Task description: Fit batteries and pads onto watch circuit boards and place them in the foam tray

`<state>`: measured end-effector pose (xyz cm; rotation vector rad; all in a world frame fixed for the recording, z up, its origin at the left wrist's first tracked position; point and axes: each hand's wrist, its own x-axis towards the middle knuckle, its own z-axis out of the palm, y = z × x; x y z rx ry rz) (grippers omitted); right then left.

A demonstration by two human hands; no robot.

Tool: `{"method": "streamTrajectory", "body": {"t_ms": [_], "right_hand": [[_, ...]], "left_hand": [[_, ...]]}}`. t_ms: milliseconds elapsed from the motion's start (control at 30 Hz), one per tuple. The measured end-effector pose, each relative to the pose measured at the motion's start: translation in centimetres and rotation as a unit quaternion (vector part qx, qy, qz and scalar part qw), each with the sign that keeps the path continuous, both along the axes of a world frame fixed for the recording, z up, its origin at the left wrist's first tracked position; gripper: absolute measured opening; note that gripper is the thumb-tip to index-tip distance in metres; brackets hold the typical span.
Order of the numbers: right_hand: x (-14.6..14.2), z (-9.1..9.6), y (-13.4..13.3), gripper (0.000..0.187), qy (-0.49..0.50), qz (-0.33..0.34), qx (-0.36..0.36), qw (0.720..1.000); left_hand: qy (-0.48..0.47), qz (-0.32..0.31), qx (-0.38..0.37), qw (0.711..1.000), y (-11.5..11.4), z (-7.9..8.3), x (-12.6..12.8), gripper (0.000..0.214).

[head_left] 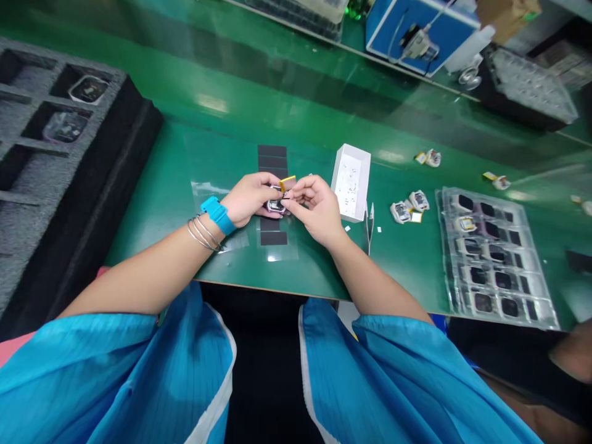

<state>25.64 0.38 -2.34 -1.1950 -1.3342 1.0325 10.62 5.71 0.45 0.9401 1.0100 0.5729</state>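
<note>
My left hand [252, 197] is closed around a small pink-edged watch body [276, 206], holding it just above the green mat [176, 191]. A yellow tab [287, 181] sticks up from the part near my left fingertips. My right hand [314, 206] pinches at the same watch body from the right, fingers pressed together. Under both hands lies a clear sheet with black rectangular pads [272, 237]. A blue band [218, 214] and thin bangles sit on my left wrist.
A small white open box [351, 182] stands right of my hands. Loose watch bodies [409, 208] lie beyond it, and a clear tray [494, 259] holds several more. A grey foam tray [55, 142] fills the left side. Blue equipment [416, 31] sits across the conveyor.
</note>
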Motion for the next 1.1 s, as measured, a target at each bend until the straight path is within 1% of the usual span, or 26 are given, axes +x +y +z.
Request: {"method": "streamTrajectory", "body": {"t_ms": [133, 233, 400, 500, 567, 633, 733, 767, 800, 833, 867, 900, 933, 1000, 1033, 1100], "right_hand": [[0.2, -0.1, 0.0, 0.031, -0.007, 0.024, 0.016, 1.0], [0.4, -0.1, -0.1, 0.032, -0.021, 0.035, 0.018, 0.999], [0.4, -0.1, -0.1, 0.03, -0.06, 0.033, 0.025, 0.997], [0.2, -0.1, -0.2, 0.027, -0.077, 0.033, 0.044, 0.996], [-0.1, 0.0, -0.5, 0.025, -0.108, 0.029, 0.062, 0.992], [-0.3, 0.1, -0.7, 0.02, -0.167, 0.017, 0.087, 0.982], [-0.3, 0.3, -0.9, 0.016, -0.275, -0.031, 0.125, 0.953], [-0.1, 0.3, -0.8, 0.019, -0.295, -0.054, 0.129, 0.945], [0.1, 0.2, -0.7, 0.025, -0.3, -0.075, 0.125, 0.943], [0.4, 0.0, -0.5, 0.035, -0.289, -0.09, 0.111, 0.947], [0.7, -0.1, -0.3, 0.042, -0.261, -0.095, 0.089, 0.957], [1.0, -0.3, -0.1, 0.045, -0.223, -0.087, 0.064, 0.969], [1.2, -0.5, 0.2, 0.041, -0.182, -0.07, 0.04, 0.98], [1.4, -0.7, 0.4, 0.026, -0.118, -0.045, 0.019, 0.992], [1.4, -0.7, 0.5, 0.021, -0.101, -0.047, 0.024, 0.993], [1.2, -0.5, 0.5, 0.018, -0.093, -0.075, 0.056, 0.991]], "left_hand": [[0.02, -0.009, 0.003, 1.0, 0.0, 0.2, 0.1, 0.013], [0.028, -0.014, 0.005, 0.999, 0.0, 0.1, 0.2, 0.013], [0.023, -0.011, 0.008, 1.0, 0.0, -0.1, 0.2, 0.014], [0.016, -0.01, 0.006, 1.0, 0.1, -0.2, 0.2, 0.015], [0.011, -0.006, 0.002, 1.0, 0.1, -0.3, 0.1, 0.015], [0.0, 0.002, 0.001, 1.0, 0.0, -0.5, 0.0, 0.014], [-0.013, 0.017, 0.014, 1.0, -0.1, -0.6, -0.1, 0.013], [-0.012, 0.018, 0.019, 1.0, -0.2, -0.6, -0.1, 0.013], [-0.01, 0.017, 0.022, 1.0, -0.2, -0.6, 0.0, 0.012], [-0.008, 0.016, 0.025, 1.0, -0.2, -0.6, 0.0, 0.013], [-0.006, 0.014, 0.026, 1.0, -0.3, -0.5, 0.0, 0.013], [-0.006, 0.01, 0.026, 1.0, -0.3, -0.5, 0.0, 0.013], [-0.008, 0.007, 0.024, 1.0, -0.3, -0.5, 0.0, 0.013], [-0.014, -0.003, 0.015, 1.0, -0.2, -0.5, 0.0, 0.014], [-0.024, -0.009, 0.007, 1.0, -0.2, -0.5, -0.1, 0.014], [-0.054, -0.022, -0.007, 0.998, -0.1, -0.4, -0.3, 0.021]]}}
